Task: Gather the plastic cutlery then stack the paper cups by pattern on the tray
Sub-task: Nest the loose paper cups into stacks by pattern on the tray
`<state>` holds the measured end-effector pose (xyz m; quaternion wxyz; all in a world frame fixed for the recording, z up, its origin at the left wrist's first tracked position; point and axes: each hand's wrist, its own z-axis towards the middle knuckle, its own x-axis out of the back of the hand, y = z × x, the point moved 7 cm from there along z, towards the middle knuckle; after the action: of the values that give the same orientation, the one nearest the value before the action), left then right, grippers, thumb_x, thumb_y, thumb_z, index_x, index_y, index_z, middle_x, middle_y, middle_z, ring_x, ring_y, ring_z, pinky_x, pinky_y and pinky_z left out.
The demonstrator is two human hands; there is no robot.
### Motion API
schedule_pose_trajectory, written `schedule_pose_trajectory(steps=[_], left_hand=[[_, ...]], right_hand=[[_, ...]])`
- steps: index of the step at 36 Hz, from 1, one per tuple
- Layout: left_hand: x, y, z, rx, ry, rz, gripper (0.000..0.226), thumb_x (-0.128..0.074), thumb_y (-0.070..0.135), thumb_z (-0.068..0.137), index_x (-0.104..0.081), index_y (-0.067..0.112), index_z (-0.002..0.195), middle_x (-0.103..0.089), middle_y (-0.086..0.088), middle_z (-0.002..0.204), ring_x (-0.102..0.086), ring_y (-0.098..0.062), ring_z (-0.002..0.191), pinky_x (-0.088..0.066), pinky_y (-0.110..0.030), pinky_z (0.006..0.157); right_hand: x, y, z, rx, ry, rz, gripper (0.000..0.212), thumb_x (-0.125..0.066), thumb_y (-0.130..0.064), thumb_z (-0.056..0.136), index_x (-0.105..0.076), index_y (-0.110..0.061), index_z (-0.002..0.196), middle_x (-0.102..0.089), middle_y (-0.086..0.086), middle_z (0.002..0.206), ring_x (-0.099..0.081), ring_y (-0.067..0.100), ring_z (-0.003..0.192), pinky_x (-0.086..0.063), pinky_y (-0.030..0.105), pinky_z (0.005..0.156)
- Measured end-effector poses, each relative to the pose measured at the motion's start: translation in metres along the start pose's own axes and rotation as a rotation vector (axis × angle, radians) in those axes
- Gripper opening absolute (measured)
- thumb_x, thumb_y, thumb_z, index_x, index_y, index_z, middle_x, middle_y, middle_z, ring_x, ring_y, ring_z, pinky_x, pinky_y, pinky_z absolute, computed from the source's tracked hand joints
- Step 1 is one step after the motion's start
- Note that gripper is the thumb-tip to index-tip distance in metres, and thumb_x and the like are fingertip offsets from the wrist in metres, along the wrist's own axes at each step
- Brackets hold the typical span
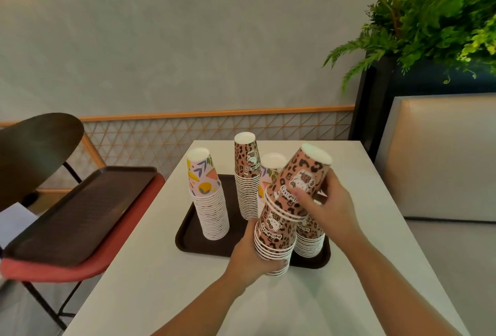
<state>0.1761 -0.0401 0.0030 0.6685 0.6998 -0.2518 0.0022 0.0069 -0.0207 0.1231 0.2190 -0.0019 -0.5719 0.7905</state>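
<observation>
A dark brown tray (188, 239) lies on the white table (166, 287). On it stand upside-down cup stacks: a floral stack (209, 201) at left, a leopard-print stack (247, 182) at the back, a second floral stack (268, 172) partly hidden, and a short leopard stack (311, 241) at right. My left hand (252, 257) grips the base of a leopard stack (273, 239) at the tray's front edge. My right hand (324, 206) holds a tilted group of leopard cups (300, 182) whose lower rims overlap the top of that stack. No cutlery is visible.
A second dark tray (80, 214) rests on a red chair seat (80, 268) to the left. A beige padded bench (442, 161) and a planter with ferns (429, 18) stand at the right. A wall runs behind the table.
</observation>
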Motion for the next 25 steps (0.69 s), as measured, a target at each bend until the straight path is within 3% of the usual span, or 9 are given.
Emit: schedule_pose_trajectory(steps=[4,8,11,17,22,25], left_hand=[[0.001,-0.003,-0.001,0.012,0.005,0.004,0.075,-0.087,0.026,0.053,-0.045,0.042,0.112,-0.065,0.017,0.109,-0.061,0.005,0.099,-0.052,-0.023,0.087],[0.004,-0.002,-0.001,0.017,0.013,0.017,0.074,-0.088,0.026,0.054,-0.043,0.043,0.111,-0.064,0.018,0.111,-0.060,0.002,0.103,-0.050,-0.020,0.087],[0.006,-0.001,-0.001,0.019,0.018,0.021,0.074,-0.088,0.025,0.056,-0.042,0.046,0.110,-0.062,0.019,0.112,-0.059,0.001,0.104,-0.047,-0.015,0.083],[0.005,0.000,-0.002,0.020,0.003,-0.002,0.074,-0.088,0.021,0.059,-0.042,0.045,0.111,-0.062,0.021,0.112,-0.058,0.006,0.103,-0.047,-0.013,0.082],[0.006,0.001,-0.003,0.010,0.006,-0.011,0.075,-0.088,0.023,0.057,-0.042,0.045,0.113,-0.062,0.021,0.112,-0.059,0.007,0.103,-0.047,-0.014,0.081],[0.006,0.002,-0.003,0.001,0.012,-0.017,0.077,-0.088,0.024,0.056,-0.042,0.044,0.114,-0.062,0.018,0.114,-0.059,0.001,0.106,-0.048,-0.018,0.086]], right_hand=[[0.025,-0.005,0.009,-0.007,0.154,0.134,0.050,-0.070,-0.027,0.075,-0.048,-0.019,0.118,-0.060,-0.019,0.099,-0.059,-0.015,0.085,-0.048,0.005,0.065],[0.046,0.007,0.015,0.000,0.291,0.063,0.067,-0.072,-0.035,0.071,-0.045,-0.012,0.128,-0.060,-0.003,0.114,-0.059,0.006,0.099,-0.047,0.016,0.076],[0.046,0.026,0.016,-0.010,0.273,-0.125,0.065,-0.073,-0.028,0.076,-0.042,-0.015,0.131,-0.058,-0.003,0.118,-0.055,0.009,0.101,-0.045,0.016,0.077],[0.032,0.069,0.008,-0.095,0.173,-0.279,0.072,-0.075,-0.031,0.074,-0.039,-0.014,0.133,-0.057,0.008,0.127,-0.057,0.024,0.113,-0.051,0.042,0.092],[0.020,0.074,0.005,-0.121,0.082,-0.316,0.092,-0.076,-0.038,0.070,-0.024,-0.017,0.143,-0.042,0.004,0.142,-0.041,0.023,0.130,-0.036,0.036,0.103],[0.024,0.052,0.002,-0.008,0.156,-0.327,0.084,-0.073,-0.043,0.071,-0.029,-0.020,0.140,-0.040,-0.003,0.142,-0.036,0.015,0.131,-0.028,0.024,0.101]])
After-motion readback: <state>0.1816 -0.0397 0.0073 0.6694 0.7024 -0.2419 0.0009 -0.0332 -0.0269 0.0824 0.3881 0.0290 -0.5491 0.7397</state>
